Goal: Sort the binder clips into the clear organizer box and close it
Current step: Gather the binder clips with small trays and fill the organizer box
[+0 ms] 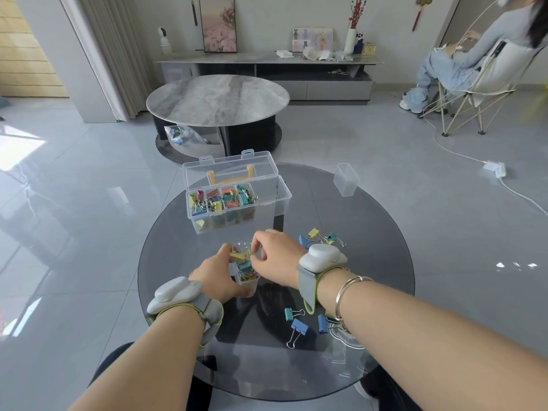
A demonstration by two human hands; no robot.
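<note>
Right now my left hand (218, 277) grips a small clear cup (247, 277) of binder clips while my right hand (274, 256) pinches a yellow clip (240, 256) at its mouth. Just beyond the grip stands the clear organizer box (237, 197), lid up, four sections filled; loose clips (296, 323) lie right of it and nearer me. All sits on a round dark glass table (370, 262) above grey tile, both forearms reaching forward.
</note>
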